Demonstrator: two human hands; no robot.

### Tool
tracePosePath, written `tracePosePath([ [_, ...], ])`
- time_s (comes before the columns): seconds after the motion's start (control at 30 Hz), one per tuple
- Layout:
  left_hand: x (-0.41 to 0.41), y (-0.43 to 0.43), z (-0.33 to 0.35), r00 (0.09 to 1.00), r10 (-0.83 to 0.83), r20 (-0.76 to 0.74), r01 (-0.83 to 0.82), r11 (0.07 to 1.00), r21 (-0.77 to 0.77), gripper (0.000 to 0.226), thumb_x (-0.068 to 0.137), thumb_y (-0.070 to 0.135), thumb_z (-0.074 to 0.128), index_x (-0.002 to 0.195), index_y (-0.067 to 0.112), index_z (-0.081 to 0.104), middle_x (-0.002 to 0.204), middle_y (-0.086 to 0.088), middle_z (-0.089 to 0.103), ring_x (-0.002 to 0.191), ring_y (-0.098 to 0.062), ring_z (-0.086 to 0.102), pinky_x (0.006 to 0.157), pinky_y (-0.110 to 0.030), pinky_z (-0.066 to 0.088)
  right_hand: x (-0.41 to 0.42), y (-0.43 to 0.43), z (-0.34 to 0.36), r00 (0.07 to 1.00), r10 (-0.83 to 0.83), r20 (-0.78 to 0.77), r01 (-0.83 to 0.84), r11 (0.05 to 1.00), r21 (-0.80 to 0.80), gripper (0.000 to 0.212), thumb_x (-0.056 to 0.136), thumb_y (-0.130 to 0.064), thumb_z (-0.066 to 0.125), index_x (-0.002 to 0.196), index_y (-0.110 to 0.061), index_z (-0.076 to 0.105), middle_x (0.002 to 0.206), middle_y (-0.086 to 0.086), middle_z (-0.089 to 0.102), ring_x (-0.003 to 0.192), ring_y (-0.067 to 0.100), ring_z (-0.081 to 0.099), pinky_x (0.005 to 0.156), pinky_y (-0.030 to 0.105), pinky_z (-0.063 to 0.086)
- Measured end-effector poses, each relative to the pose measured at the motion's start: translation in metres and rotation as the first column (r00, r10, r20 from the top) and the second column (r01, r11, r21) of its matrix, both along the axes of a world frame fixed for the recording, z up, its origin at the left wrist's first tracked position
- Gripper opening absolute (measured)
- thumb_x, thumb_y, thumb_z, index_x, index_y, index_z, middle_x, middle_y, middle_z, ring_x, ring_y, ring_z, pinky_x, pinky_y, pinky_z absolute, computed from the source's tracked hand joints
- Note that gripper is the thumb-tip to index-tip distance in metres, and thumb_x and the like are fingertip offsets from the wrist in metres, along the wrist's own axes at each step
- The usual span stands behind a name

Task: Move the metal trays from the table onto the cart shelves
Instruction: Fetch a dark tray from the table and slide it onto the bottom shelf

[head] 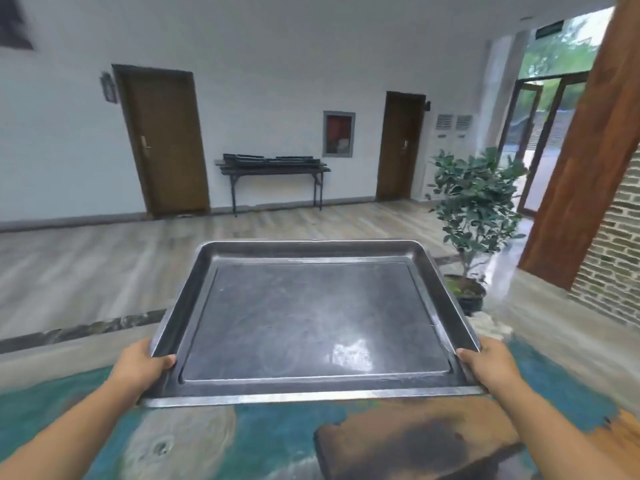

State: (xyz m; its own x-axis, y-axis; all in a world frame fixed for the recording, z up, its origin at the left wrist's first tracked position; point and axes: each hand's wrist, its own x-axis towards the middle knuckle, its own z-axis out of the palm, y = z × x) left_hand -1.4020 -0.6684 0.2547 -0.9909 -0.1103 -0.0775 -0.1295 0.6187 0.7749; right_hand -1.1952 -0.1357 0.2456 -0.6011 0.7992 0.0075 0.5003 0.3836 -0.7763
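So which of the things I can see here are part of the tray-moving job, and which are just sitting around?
Part of the job:
- large rectangular grey metal tray, empty
- left hand, grip on the tray's near-left rim
- right hand, grip on its near-right rim

No cart in view.

Just around:
- dark narrow table by the far wall, dark flat items stacked on it
- potted leafy green plant
- two brown wooden doors

One head cam, looks fwd & slightly down, close over held tray (311, 323), far wall beyond.
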Motion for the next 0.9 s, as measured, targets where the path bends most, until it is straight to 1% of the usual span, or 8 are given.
tracePosePath([
  [0.13,0.026,-0.084,-0.005,0.972,0.235,-0.017,-0.235,0.971,-0.05,0.024,0.079,0.008,0.077,0.102,0.007,0.069,0.09,-0.016,0.071,0.077,-0.031,0.064,0.069,-0.039,0.048,-0.107,-0.052,-0.005,0.968,0.251,0.006,-0.251,0.967,0.051,0.006,0.077,-0.006,0.074,0.076,-0.01,0.069,0.06,0.002,0.062,0.058,0.021,0.058,0.051,0.025,0.039],
  [0.23,0.059,-0.133,-0.006,0.917,0.393,-0.062,-0.398,0.911,-0.106,0.027,0.076,0.005,0.079,0.1,0.004,0.068,0.089,-0.017,0.07,0.073,-0.028,0.057,0.066,-0.038,0.042,-0.18,-0.098,-0.013,0.909,0.416,0.009,-0.416,0.909,-0.01,0.01,0.078,-0.008,0.072,0.071,-0.01,0.065,0.068,0.014,0.067,0.068,0.032,0.064,0.065,0.037,0.05],
  [0.33,0.103,-0.172,-0.012,0.83,0.556,-0.049,-0.557,0.819,-0.135,0.028,0.075,0.009,0.079,0.101,0.007,0.068,0.092,-0.019,0.072,0.078,-0.032,0.062,0.07,-0.039,0.046,-0.243,-0.149,-0.021,0.819,0.574,0.015,-0.574,0.819,-0.007,0.015,0.078,-0.012,0.072,0.069,-0.019,0.062,0.07,0.012,0.067,0.071,0.032,0.065,0.068,0.039,0.052],
  [0.53,0.221,-0.224,-0.024,0.585,0.81,-0.031,-0.801,0.572,-0.177,0.031,0.076,0.013,0.079,0.104,0.008,0.069,0.09,-0.014,0.07,0.077,-0.03,0.061,0.069,-0.037,0.045,-0.323,-0.28,-0.049,0.551,0.834,-0.003,-0.833,0.55,-0.051,0.009,0.079,-0.008,0.072,0.087,-0.008,0.07,0.075,0.017,0.071,0.073,0.034,0.067,0.074,0.047,0.056],
  [0.6,0.266,-0.234,-0.028,0.483,0.875,-0.024,-0.866,0.473,-0.163,0.032,0.076,0.011,0.079,0.107,0.009,0.068,0.09,-0.013,0.07,0.078,-0.03,0.062,0.071,-0.038,0.045,-0.328,-0.332,-0.052,0.452,0.892,0.005,-0.891,0.451,-0.049,0.008,0.079,-0.009,0.073,0.084,-0.005,0.069,0.077,0.018,0.07,0.074,0.034,0.066,0.074,0.045,0.055],
  [0.73,0.363,-0.247,-0.037,0.287,0.958,-0.01,-0.942,0.28,-0.185,0.039,0.077,0.014,0.079,0.114,0.012,0.066,0.101,-0.016,0.072,0.087,-0.033,0.065,0.074,-0.037,0.047,-0.311,-0.433,-0.055,0.277,0.96,0.035,-0.961,0.278,-0.02,0.017,0.078,-0.012,0.075,0.066,-0.014,0.063,0.056,0.004,0.062,0.051,0.021,0.058,0.049,0.026,0.039],
  [0.8,0.412,-0.25,-0.041,0.179,0.984,0.016,-0.962,0.179,-0.207,0.036,0.078,0.019,0.079,0.11,0.013,0.065,0.1,-0.015,0.071,0.086,-0.033,0.065,0.075,-0.039,0.05,-0.296,-0.483,-0.059,0.182,0.983,0.036,-0.983,0.183,-0.012,0.023,0.077,-0.012,0.076,0.062,-0.02,0.061,0.056,0.0,0.06,0.053,0.018,0.056,0.05,0.025,0.038],
  [0.9,0.48,-0.255,-0.051,0.052,0.998,0.02,-0.979,0.055,-0.196,0.039,0.078,0.019,0.078,0.113,0.012,0.064,0.103,-0.015,0.071,0.089,-0.033,0.066,0.079,-0.041,0.052,-0.267,-0.555,-0.064,0.045,0.998,0.039,-0.998,0.046,-0.036,0.016,0.076,-0.009,0.075,0.065,-0.015,0.065,0.062,0.006,0.067,0.061,0.024,0.062,0.06,0.033,0.049],
])
